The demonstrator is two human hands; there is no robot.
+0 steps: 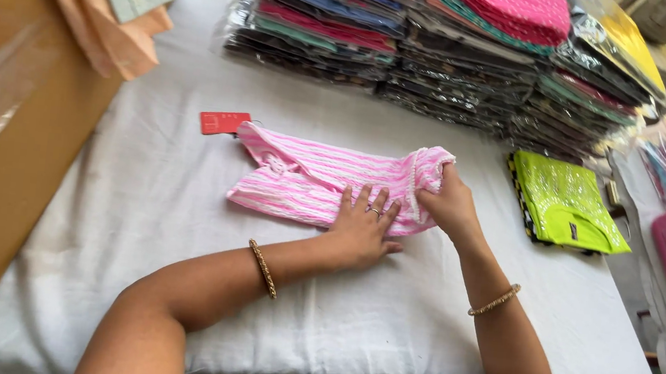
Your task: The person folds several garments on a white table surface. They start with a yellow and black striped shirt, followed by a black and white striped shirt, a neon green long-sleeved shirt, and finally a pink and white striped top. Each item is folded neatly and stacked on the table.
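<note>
Under both hands, pink striped garment [317,181] lies lengthwise left-to-right.

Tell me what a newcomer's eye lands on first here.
The pink striped garment at the table's centre, with the left hand flat on it and the right hand gripping its folded edge. Behind it rise stacks of bagged clothes; a lime-green packaged garment lies to the right.

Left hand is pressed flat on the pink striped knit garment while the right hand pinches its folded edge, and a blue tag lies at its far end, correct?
Not quite: the head view shows a red tag, not blue. Otherwise correct: left hand flat on the pink striped knit garment, right hand pinching its folded edge.
</note>
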